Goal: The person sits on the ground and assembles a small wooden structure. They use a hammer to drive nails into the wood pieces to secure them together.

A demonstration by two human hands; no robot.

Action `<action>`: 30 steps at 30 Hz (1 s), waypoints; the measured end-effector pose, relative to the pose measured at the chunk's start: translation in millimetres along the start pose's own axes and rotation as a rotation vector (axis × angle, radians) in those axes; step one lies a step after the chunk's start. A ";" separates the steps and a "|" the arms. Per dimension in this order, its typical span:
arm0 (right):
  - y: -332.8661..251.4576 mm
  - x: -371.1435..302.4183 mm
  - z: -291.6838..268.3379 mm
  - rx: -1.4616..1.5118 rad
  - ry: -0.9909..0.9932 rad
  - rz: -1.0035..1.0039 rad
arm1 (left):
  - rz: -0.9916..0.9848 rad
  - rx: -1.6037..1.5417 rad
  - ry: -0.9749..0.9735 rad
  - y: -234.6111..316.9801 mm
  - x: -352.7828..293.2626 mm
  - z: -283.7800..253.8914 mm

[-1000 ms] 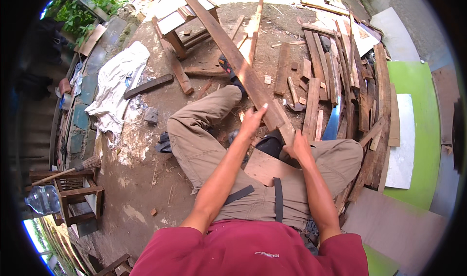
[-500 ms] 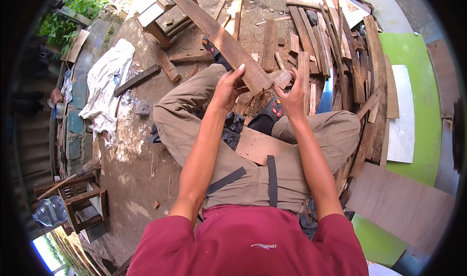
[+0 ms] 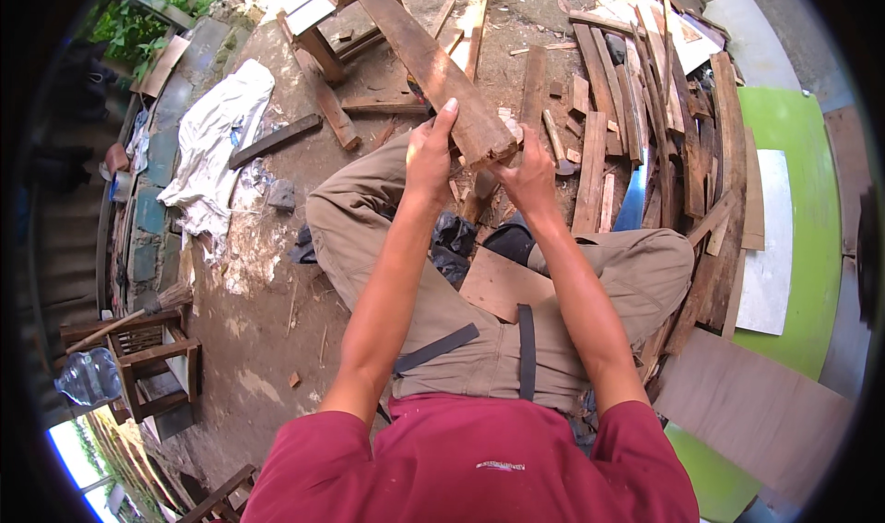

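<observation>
A long brown wooden plank (image 3: 429, 67) slants from the far left down to its rough near end above my lap. My left hand (image 3: 431, 159) is closed round its left edge, thumb on the upper face. At the near end, my right hand (image 3: 529, 175) is closed, its thumb by the plank's underside. By the right fingers, a small pale block (image 3: 507, 123) shows past the plank's far edge, the rest of it hidden. A thin wooden board (image 3: 507, 283) lies between my legs, over my lap.
Several wooden strips and planks (image 3: 691, 154) are piled along the right. A hammer (image 3: 560, 159) lies beyond my right hand. To the left are a white cloth (image 3: 221, 145), a dark wooden bar (image 3: 275, 141) and a small wooden stool (image 3: 157, 371). Plywood (image 3: 751, 403) rests at lower right.
My right hand has moved left against the plank's end, bringing the pale block, now mostly hidden, behind it. My left hand keeps its hold. The whole view has shifted slightly.
</observation>
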State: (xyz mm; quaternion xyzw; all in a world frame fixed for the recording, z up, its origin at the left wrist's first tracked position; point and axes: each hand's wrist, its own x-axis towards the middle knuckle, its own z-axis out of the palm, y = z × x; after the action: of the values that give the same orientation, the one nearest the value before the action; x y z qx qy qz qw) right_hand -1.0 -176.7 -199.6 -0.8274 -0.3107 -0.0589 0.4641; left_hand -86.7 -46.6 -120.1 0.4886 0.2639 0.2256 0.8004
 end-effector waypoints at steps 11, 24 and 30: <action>3.4 -5.0 36.1 0.158 0.023 0.107 | 0.098 0.125 0.074 -51.6 75.3 -21.9; 35.0 -33.8 4.1 0.340 -0.023 0.170 | -0.023 0.130 -0.083 -88.6 40.0 28.7; 36.4 -15.8 -35.4 0.267 -0.091 0.166 | -0.058 0.051 -0.108 -86.6 37.1 48.9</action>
State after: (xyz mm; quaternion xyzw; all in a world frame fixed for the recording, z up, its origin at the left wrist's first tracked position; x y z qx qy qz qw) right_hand 13.8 -226.2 -212.4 -0.7830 -0.2670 0.0589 0.5588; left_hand -18.2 -92.5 -186.9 0.5123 0.2400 0.1688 0.8071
